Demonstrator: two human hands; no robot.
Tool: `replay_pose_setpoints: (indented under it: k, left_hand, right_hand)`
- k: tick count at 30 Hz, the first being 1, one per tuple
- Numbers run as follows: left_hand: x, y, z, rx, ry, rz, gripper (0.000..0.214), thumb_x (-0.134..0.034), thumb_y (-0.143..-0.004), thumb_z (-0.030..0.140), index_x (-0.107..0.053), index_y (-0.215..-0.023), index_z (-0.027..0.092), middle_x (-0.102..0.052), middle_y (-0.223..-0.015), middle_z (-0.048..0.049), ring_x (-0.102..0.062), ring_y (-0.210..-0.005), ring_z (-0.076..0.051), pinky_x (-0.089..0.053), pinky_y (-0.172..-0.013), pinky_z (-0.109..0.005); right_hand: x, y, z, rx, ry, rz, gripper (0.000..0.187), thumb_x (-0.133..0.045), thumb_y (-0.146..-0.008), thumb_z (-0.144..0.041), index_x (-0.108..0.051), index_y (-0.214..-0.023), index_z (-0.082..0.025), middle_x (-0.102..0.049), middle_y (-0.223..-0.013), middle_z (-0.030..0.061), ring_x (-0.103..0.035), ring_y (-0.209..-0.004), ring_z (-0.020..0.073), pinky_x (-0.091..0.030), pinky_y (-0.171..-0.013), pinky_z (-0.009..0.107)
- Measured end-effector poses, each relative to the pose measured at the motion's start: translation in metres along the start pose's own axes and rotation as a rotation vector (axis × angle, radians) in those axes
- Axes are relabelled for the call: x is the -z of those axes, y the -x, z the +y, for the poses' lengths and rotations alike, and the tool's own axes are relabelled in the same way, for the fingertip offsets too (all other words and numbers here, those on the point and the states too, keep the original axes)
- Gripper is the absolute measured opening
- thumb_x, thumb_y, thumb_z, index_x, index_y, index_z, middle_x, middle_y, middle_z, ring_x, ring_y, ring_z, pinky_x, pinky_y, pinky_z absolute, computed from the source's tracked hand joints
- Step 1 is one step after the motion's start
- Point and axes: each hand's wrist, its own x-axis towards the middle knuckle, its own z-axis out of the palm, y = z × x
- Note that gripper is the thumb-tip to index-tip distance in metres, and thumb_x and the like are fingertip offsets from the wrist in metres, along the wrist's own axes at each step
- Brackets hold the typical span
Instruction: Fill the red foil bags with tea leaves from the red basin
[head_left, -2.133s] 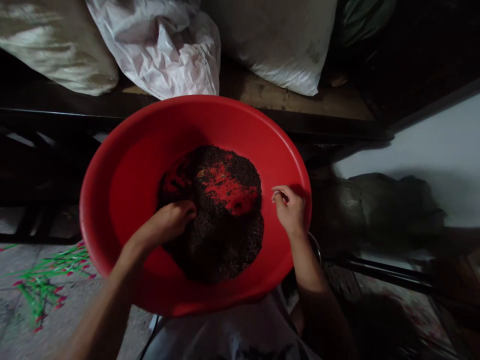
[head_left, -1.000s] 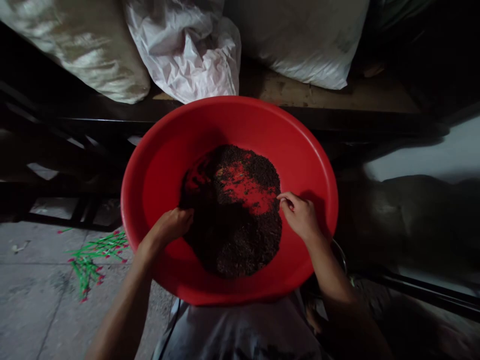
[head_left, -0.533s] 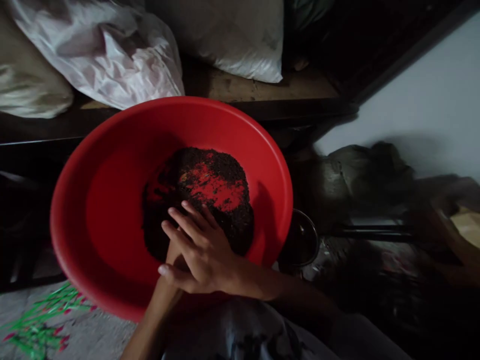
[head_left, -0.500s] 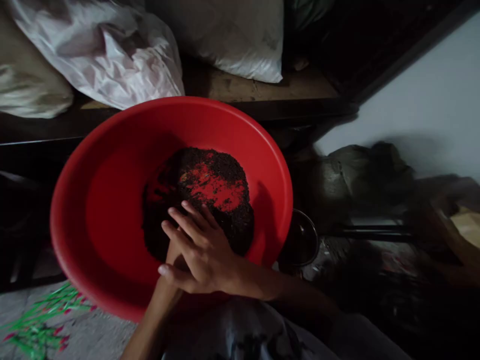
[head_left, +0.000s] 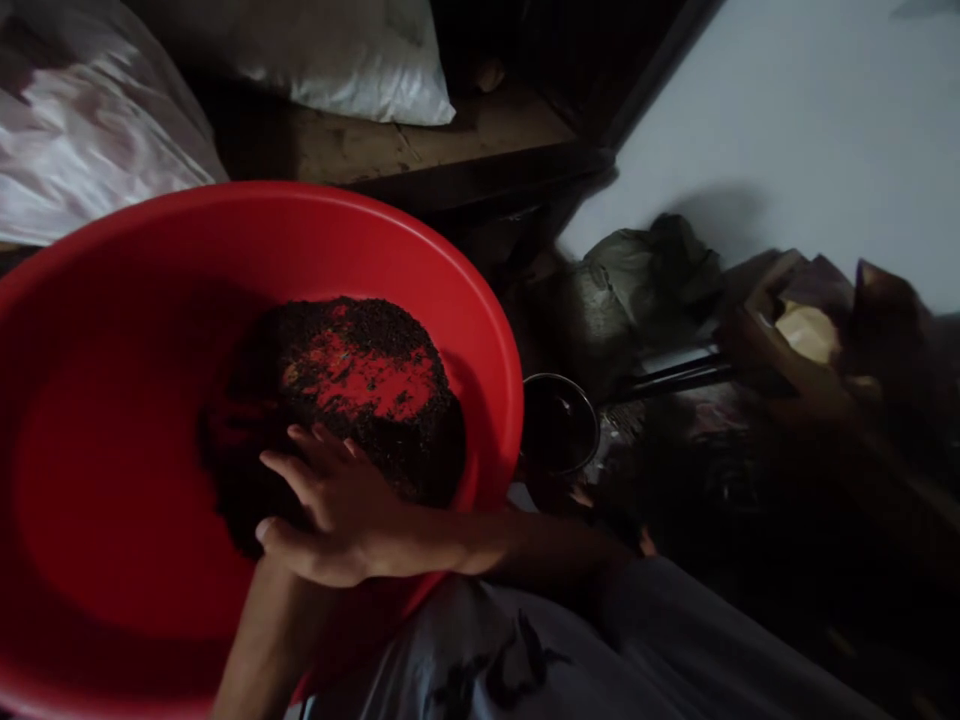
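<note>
A large red basin [head_left: 97, 480] fills the left and middle of the view. Dark, crumbly soil-like material [head_left: 420, 440] lies in a rough ring on its bottom, with red plastic showing through in the middle. Over the near side of the ring is my right hand [head_left: 334, 510], palm down, fingers stretched and a little apart, holding nothing visible. It crosses over my left wrist [head_left: 281, 590], which reaches in from the bottom edge. My left hand is hidden beneath the right hand and in dark shadow, so its fingers do not show.
White sacks [head_left: 360, 70] rest on a wooden shelf [head_left: 487, 130] behind the basin. To the right stands a dark round pot [head_left: 559, 425] on the floor. Beyond it are a dark green bag [head_left: 645, 275] and an open cardboard box [head_left: 780, 290] near the pale wall.
The view has swung right, so the basin sits further left and more of the floor clutter shows. My hands stay crossed over the dark material, the right one still spread.
</note>
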Motion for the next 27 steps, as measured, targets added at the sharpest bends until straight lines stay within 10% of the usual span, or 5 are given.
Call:
replay_pose_setpoints:
  k: [7, 27]
  left_hand:
    - [0.029, 0.012, -0.006, 0.078, -0.007, 0.074, 0.031, -0.048, -0.082, 0.032, -0.045, -0.052, 0.022, -0.054, -0.048, -0.0025, -0.052, -0.045, -0.015, -0.038, -0.046, -0.023]
    - [0.028, 0.014, -0.009, 0.200, -0.088, 0.084, 0.021, -0.045, -0.078, 0.025, -0.065, -0.086, 0.022, -0.074, -0.074, -0.0085, -0.072, -0.067, -0.022, -0.042, -0.059, -0.024]
  right_hand:
    - [-0.022, 0.001, 0.024, 0.035, 0.097, 0.089, 0.063, -0.049, -0.107, -0.056, -0.043, -0.157, -0.017, -0.040, -0.167, 0.0182, -0.035, -0.159, 0.0308, -0.040, -0.125, 0.052]
    - [-0.032, -0.003, 0.025, 0.132, 0.203, -0.102, 0.047, -0.052, -0.105, -0.052, -0.069, -0.121, -0.011, -0.072, -0.123, 0.0127, -0.068, -0.117, 0.0261, -0.057, -0.106, 0.039]
